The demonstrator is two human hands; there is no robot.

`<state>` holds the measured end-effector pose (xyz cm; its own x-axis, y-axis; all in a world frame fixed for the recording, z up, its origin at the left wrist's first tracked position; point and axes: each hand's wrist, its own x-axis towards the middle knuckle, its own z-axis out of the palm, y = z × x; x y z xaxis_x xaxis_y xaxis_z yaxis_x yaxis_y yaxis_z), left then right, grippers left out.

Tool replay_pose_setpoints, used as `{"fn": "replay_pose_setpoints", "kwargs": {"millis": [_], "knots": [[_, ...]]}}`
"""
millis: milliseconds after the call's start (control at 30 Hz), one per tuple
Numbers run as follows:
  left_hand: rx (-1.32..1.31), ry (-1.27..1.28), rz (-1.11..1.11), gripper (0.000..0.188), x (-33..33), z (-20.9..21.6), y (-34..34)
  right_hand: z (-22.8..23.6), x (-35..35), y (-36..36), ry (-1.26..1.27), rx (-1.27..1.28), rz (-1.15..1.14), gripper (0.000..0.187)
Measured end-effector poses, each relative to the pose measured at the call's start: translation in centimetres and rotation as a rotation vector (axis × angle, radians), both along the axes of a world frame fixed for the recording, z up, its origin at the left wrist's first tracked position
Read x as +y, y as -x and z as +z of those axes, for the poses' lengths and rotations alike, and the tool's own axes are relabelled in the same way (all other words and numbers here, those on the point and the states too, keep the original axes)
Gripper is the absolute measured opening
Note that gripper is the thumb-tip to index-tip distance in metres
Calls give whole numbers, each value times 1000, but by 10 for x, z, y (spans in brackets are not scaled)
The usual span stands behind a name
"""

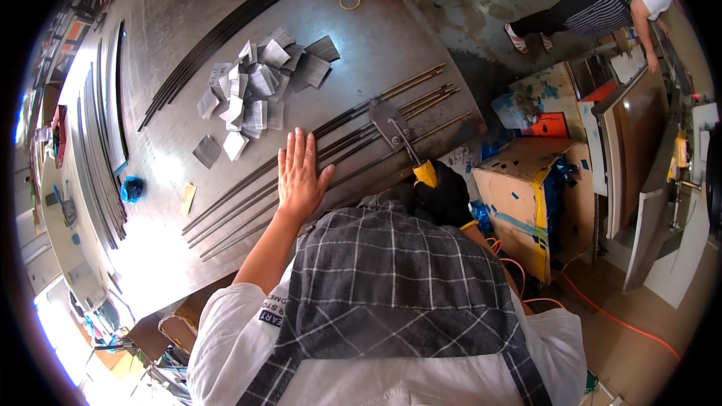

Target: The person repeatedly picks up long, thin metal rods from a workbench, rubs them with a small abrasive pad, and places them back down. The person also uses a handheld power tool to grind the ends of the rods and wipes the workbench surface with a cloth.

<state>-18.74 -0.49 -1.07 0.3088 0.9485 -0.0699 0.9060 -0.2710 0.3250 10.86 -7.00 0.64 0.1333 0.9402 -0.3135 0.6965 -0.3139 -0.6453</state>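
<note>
Lays the bare left hand (299,173) open and palm down, fingers straight and thumb apart, across the long thin dark metal rods (346,117), slanting in a loose spread over the grey metal table (410,37) and turning brassy toward the right edge. Has the right hand (445,194), in a black glove with a yellow-edged cuff, just beside the yellow-wrapped handle (426,174) of a tool with a flat dark metal plate (385,120) overlapping the rods. Cannot tell a closed grip from a mere touch there, with the gloved fingers lost in shade. Has near the left fingertips a heap of small rectangular silvery metal pieces (262,79), plus a thin yellow ring (349,1) farther off and a crumpled blue plastic ball (132,189) well to the left. Has a taped brown cardboard box (511,192) to the right of the table, and beyond it a stooping co-worker (613,7) in a striped apron, reaching toward upright boards (639,135).
</note>
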Motion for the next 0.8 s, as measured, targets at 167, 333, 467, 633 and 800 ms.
{"fn": "replay_pose_setpoints", "kwargs": {"millis": [167, 333, 467, 633, 800], "knots": [[-10, -3, -5, 71, 1, 0, 0, -1, -3, -3, -21, -1, -21, 56], [-88, -26, 24, 68, 6, 1, -3, 7, -2, -4, -8, 78, -72, 48], [-223, -183, 34, 63, 52, -1, -30, 13, -11, -8, -73, 248, -209, 37], [-133, -264, 49, 57, 143, -14, -128, 2, -19, -18, -146, 273, -223, 30], [-10, -285, 39, 59, 144, -39, -147, -4, -40, -22, 55, 324, -330, 27]]}}
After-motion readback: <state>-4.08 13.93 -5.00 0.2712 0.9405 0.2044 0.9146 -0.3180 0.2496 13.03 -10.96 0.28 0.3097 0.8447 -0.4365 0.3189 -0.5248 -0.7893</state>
